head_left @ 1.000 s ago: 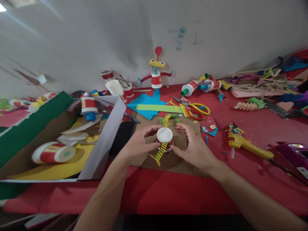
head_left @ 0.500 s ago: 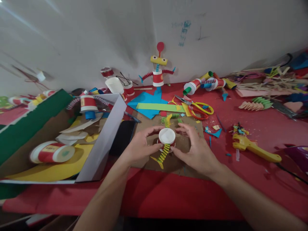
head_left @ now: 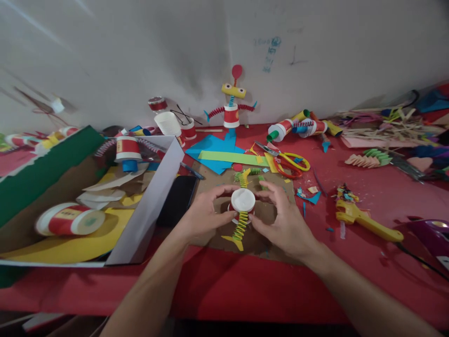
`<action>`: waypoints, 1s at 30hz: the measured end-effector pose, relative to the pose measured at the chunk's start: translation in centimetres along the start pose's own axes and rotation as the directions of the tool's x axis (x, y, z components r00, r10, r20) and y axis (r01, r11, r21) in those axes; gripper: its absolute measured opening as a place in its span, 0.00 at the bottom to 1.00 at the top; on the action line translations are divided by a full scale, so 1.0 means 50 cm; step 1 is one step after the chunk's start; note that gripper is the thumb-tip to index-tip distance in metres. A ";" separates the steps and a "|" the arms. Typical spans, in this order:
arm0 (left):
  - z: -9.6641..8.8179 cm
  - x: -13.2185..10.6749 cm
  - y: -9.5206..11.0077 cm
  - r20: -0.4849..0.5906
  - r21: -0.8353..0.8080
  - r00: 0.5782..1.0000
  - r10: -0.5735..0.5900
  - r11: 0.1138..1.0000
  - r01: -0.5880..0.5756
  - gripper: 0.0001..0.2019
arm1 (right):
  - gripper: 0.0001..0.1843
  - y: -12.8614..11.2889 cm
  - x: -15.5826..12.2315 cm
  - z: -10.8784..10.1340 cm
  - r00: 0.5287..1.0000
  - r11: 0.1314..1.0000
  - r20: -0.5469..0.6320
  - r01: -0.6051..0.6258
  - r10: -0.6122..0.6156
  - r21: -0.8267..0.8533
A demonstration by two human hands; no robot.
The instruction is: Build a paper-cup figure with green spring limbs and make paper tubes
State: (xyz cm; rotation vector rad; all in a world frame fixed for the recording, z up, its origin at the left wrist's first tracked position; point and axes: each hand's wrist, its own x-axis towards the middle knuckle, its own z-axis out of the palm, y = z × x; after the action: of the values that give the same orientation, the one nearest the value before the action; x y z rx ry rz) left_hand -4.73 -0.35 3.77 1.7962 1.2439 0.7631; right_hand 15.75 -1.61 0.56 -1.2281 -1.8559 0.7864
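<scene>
An upside-down red and white paper cup stands on the cardboard sheet in front of me. A folded yellow-green paper spring with a forked yellow end sticks out of its near side, and a second paper spring shows on its far side. My left hand curves around the cup's left side, thumb low on its wall. From the right, my right hand curves around the other side, its thumb also near the base. Part of the cup wall is hidden by the fingers.
Yellow and red scissors and blue paper lie beyond the cardboard. To the right is a yellow glue gun with a cord. An open box holding cups and paper stands left, by a black phone. A cup figure stands behind.
The view has shifted slightly. The near spring's forked end sits a little lower and more spread in view. Both hands keep their places around the cup.
</scene>
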 end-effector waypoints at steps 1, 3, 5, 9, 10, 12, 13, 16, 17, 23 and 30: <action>0.000 0.000 0.000 0.001 0.007 1.000 0.000 1.000 0.000 0.23 | 0.36 0.000 0.000 0.000 1.000 1.000 0.000 -0.001 0.001 0.005; -0.001 -0.001 -0.001 0.002 0.016 1.000 0.002 1.000 -0.002 0.23 | 0.36 0.000 0.001 0.001 1.000 1.000 0.002 -0.003 0.003 0.018; -0.001 -0.001 -0.001 0.004 0.017 1.000 0.008 1.000 -0.008 0.23 | 0.36 0.001 0.001 0.001 1.000 0.999 0.006 -0.005 0.005 0.033; -0.001 -0.002 0.000 -0.001 0.010 1.000 0.009 1.000 -0.009 0.22 | 0.35 0.004 0.002 0.003 1.000 0.998 0.005 -0.004 0.004 0.056; -0.001 -0.002 0.000 -0.003 0.009 1.000 0.007 1.000 -0.007 0.22 | 0.36 0.005 0.002 0.004 1.000 0.998 0.005 -0.003 0.003 0.060; 0.000 -0.001 -0.001 -0.002 0.008 1.000 0.004 1.000 -0.004 0.22 | 0.36 0.006 0.003 0.004 1.000 0.998 0.004 0.000 0.000 0.062; 0.000 -0.001 -0.001 0.000 0.008 1.000 0.004 1.000 -0.004 0.22 | 0.36 0.006 0.003 0.004 1.000 0.998 0.003 0.001 -0.001 0.060; 0.000 -0.002 -0.001 0.010 0.017 1.000 0.011 1.000 -0.011 0.23 | 0.36 0.005 0.004 0.004 1.000 0.999 -0.001 0.001 -0.001 0.054; -0.001 -0.002 0.000 0.013 0.021 1.000 0.016 1.000 -0.016 0.23 | 0.36 0.005 0.004 0.004 1.000 0.999 -0.002 0.000 0.000 0.053; 0.000 -0.004 0.004 -0.008 0.052 1.000 0.019 0.998 -0.019 0.22 | 0.36 0.003 0.004 0.004 1.000 0.998 -0.001 -0.002 0.002 0.057; 0.002 -0.004 0.006 -0.016 0.046 1.000 -0.006 0.999 0.007 0.22 | 0.36 0.005 0.005 0.004 1.000 0.998 -0.004 -0.001 0.001 0.061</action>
State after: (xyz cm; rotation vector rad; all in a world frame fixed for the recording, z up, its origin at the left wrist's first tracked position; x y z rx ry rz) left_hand -4.57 -0.60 3.97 1.8256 1.2862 0.7520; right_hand 15.64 -1.33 0.32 -1.1916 -1.8150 0.8338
